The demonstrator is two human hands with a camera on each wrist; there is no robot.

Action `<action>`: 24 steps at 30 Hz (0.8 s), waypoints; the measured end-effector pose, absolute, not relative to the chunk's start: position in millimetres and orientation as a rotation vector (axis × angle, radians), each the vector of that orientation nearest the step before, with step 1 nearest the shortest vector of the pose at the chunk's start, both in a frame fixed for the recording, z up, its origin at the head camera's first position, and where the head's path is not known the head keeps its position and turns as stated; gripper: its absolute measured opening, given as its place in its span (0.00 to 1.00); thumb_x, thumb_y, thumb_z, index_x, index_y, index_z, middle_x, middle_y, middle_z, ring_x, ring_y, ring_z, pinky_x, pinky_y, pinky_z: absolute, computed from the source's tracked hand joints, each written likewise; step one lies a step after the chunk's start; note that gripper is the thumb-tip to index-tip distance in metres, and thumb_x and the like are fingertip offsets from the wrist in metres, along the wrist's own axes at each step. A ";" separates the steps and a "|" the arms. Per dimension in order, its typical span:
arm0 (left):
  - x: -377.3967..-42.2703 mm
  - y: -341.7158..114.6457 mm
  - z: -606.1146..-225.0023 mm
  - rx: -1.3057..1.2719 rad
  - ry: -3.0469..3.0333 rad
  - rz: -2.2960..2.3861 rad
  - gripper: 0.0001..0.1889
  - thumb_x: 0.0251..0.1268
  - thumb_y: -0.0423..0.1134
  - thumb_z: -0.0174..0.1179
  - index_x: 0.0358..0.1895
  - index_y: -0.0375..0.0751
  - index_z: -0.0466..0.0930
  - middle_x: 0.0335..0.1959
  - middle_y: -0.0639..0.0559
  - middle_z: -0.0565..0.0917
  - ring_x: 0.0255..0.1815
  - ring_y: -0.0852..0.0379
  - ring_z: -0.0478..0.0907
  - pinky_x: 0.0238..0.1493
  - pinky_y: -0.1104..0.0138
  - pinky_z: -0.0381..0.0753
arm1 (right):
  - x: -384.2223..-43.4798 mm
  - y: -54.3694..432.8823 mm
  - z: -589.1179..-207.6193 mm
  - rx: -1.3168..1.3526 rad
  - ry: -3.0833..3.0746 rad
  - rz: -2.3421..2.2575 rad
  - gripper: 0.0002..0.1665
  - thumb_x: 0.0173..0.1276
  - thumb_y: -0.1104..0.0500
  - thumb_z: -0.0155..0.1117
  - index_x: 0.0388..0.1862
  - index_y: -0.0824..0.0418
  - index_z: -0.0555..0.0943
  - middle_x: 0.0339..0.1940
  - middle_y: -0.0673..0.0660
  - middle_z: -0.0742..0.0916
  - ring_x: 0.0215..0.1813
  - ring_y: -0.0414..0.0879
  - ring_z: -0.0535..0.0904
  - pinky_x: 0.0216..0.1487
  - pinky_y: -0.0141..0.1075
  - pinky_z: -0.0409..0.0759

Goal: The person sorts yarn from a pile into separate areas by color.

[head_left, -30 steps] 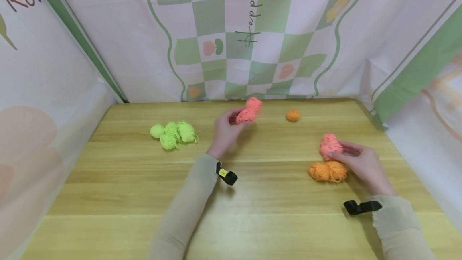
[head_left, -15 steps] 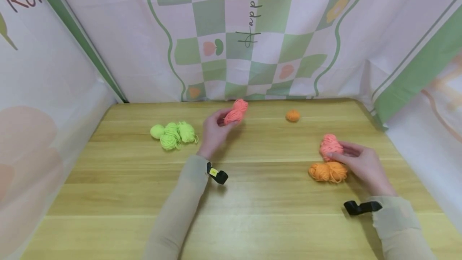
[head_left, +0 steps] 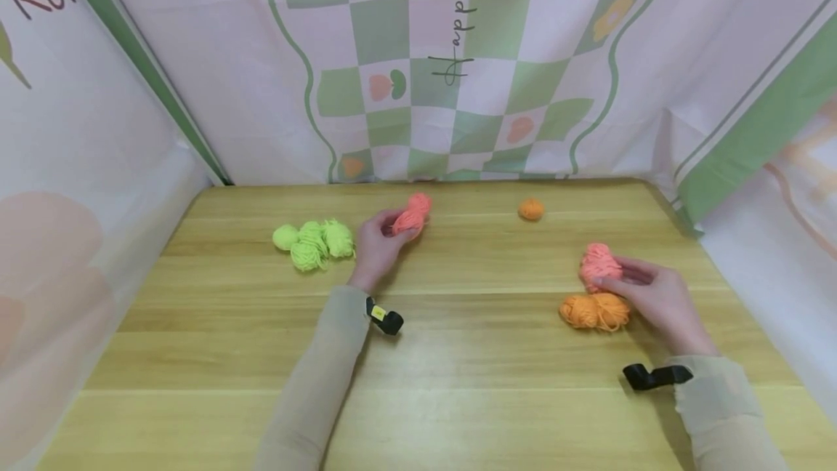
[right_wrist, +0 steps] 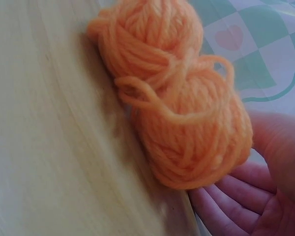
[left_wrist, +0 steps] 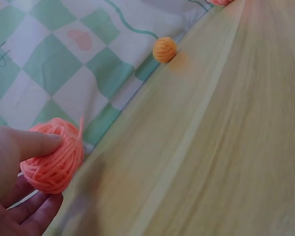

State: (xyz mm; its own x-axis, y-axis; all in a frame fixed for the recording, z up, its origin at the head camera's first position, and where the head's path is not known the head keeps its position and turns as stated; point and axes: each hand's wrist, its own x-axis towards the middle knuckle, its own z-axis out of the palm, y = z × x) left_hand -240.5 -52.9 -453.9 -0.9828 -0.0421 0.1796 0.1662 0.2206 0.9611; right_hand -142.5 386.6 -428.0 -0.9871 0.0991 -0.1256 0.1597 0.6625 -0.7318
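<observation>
Thumb and fingers of my left hand (head_left: pixel 379 249) pinch a coral-pink yarn bundle (head_left: pixel 413 215) over the back middle of the table. In the left wrist view the thumb presses the top of this pink yarn (left_wrist: pixel 54 157), and a loose strand sticks up. On the right, my right hand (head_left: pixel 660 304) grips a second coral-pink yarn bundle (head_left: pixel 599 267). Just in front of that lies an orange yarn skein (head_left: pixel 593 311), pinched in at its middle. The same orange skein (right_wrist: pixel 191 123) fills the right wrist view and hides the pink yarn behind it.
Light-green yarn balls (head_left: pixel 314 244) sit in a cluster left of my left hand. A small orange yarn ball (head_left: pixel 531 209) rests near the back edge of the wooden table (head_left: pixel 458 384). Printed cloth (head_left: pixel 431 122) hangs behind the table and along both sides.
My left hand has moved left and slightly toward me, carrying the pink yarn closer to the green cluster. The right hand and its yarn have stayed in place.
</observation>
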 end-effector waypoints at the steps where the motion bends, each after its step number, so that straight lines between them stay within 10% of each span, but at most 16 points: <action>1: -241.0 -53.0 -455.8 -0.115 -2.332 -1.854 0.22 0.59 0.37 0.76 0.56 0.36 0.84 0.48 0.46 0.86 0.48 0.52 0.82 0.51 0.63 0.83 | -142.4 386.7 -428.0 0.220 2.796 -1.239 0.52 0.67 0.37 0.70 0.76 0.69 0.66 0.65 0.74 0.78 0.64 0.62 0.73 0.42 0.17 0.73; 24: -243.8 -56.9 -461.8 -0.079 -2.457 -1.869 0.25 0.59 0.42 0.77 0.56 0.34 0.83 0.48 0.42 0.87 0.48 0.49 0.84 0.52 0.63 0.83 | -142.3 383.1 -425.3 0.181 2.778 -1.259 0.51 0.69 0.38 0.69 0.76 0.71 0.64 0.66 0.77 0.75 0.64 0.68 0.73 0.42 0.16 0.73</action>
State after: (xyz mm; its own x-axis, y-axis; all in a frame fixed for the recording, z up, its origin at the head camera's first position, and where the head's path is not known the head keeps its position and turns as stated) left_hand -243.8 -56.9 -461.8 -0.9972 0.0083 0.0739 0.0734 0.2665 0.9610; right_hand -142.3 383.1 -425.3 -0.9893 0.0721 -0.1266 0.1427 0.6541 -0.7428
